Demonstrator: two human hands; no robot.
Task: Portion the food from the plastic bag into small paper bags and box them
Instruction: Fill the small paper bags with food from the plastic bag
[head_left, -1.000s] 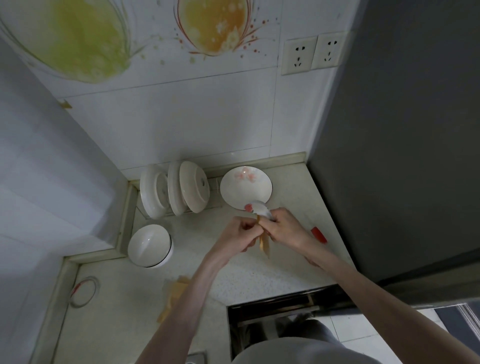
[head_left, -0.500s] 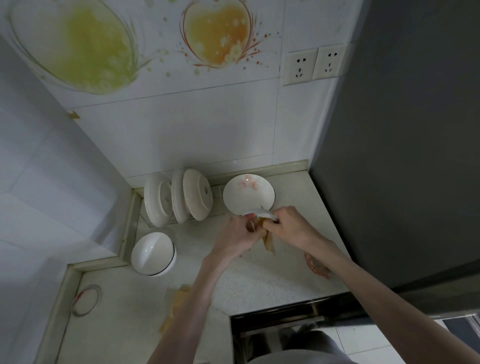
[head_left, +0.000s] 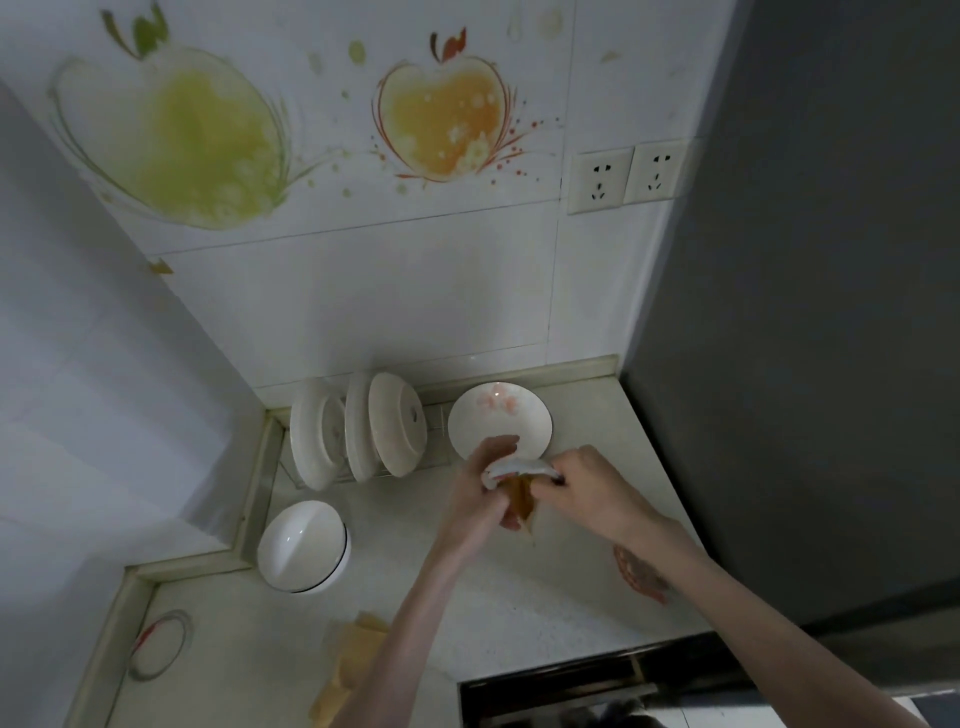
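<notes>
Head cam, looking down at corner of pale surface (head_left: 519, 613).

Both hands meet mid-frame, just in front of a flowered plate (head_left: 498, 421). Left hand (head_left: 485, 486) w/ fingers curled round a small brown paper bag (head_left: 519, 499); bag hangs below the fingers, tip pointing down toward surface. Right hand (head_left: 584, 486) pinches a whitish piece (head_left: 519, 466) at the bag's mouth; I can't tell if it's food or plastic, too blurred. Both hands are grasping, neither released.

Reddish plastic bag (head_left: 641, 571) lies on surface near right edge, partly under right forearm, by the dark grey cabinet side (head_left: 805, 312).

Other stuff: dish rack w/ white plates (head_left: 358, 431) standing on edge, at back by wall. White bowl (head_left: 302, 545) in front-left of rack. Stack of tan paper bags (head_left: 353, 654) near front, partly hidden by left forearm. Ring of tape (head_left: 158, 644) far left on surface. Two wall sockets (head_left: 626, 176) upper right; fruit decals on tiles.
</notes>
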